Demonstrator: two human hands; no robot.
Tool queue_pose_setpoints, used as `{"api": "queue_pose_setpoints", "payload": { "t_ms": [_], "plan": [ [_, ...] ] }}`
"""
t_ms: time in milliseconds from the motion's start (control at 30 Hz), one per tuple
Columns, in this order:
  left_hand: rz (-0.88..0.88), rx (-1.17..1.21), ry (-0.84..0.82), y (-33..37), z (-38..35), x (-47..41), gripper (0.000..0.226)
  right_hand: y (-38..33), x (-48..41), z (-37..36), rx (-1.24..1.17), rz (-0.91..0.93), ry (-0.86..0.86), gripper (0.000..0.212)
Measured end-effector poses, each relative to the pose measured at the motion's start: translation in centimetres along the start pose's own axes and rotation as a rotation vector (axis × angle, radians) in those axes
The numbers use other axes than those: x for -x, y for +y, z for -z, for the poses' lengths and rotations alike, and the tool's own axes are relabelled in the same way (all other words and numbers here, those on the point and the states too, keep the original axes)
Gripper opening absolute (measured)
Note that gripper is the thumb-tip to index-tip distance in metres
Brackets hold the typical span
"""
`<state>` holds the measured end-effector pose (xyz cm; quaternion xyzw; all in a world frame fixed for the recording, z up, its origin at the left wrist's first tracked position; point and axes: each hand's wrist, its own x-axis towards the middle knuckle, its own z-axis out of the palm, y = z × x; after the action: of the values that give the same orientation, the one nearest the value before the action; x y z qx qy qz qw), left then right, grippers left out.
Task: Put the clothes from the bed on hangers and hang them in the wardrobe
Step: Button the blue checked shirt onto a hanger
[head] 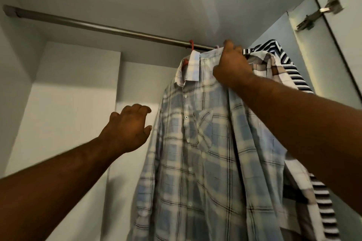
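Blue-and-white plaid shirt (195,143) hangs on the grey metal rail (98,25) beside a navy-striped top (293,70); right hand (232,64) fingers clamp its shoulder, left hand (127,129) fingers loosely apart.

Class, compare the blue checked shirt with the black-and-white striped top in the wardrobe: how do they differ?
The blue-and-white checked shirt has crossing lines; the black-and-white striped top has bands. The right hand grips the checked shirt's shoulder; the striped top hangs further right. Both hang under the metal rail.
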<state>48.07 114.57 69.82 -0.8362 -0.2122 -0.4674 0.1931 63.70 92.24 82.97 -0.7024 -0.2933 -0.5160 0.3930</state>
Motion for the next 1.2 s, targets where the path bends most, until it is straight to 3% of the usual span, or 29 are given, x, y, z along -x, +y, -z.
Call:
{"api": "queue_pose_setpoints", "payload": {
  "t_ms": [200, 567, 800, 1033, 1200],
  "plan": [
    [-0.023, 0.094, -0.024, 1.9, -0.6, 1.5, 0.056, 0.8, 1.5, 2.8, -0.174, -0.013, -0.069, 0.053],
    [-0.083, 0.146, 0.09, 6.5, 4.4, 5.1, 0.058, 4.8, 6.9, 6.8, -0.139, 0.209, -0.117, 0.072],
    [-0.111, 0.17, 0.168, 12.9, 6.5, 11.0, 0.059, 10.7, 17.2, 10.9, -0.153, 0.369, -0.226, 0.077],
    [-0.188, 0.231, 0.018, 21.0, 3.8, 23.2, 0.063, 18.3, 32.5, 14.2, -0.145, 0.371, -0.484, 0.094],
    [-0.215, 0.286, -0.158, 26.2, 0.5, 32.6, 0.069, 24.4, 44.1, 16.8, -0.139, 0.222, -0.656, 0.099]
  ]
}}
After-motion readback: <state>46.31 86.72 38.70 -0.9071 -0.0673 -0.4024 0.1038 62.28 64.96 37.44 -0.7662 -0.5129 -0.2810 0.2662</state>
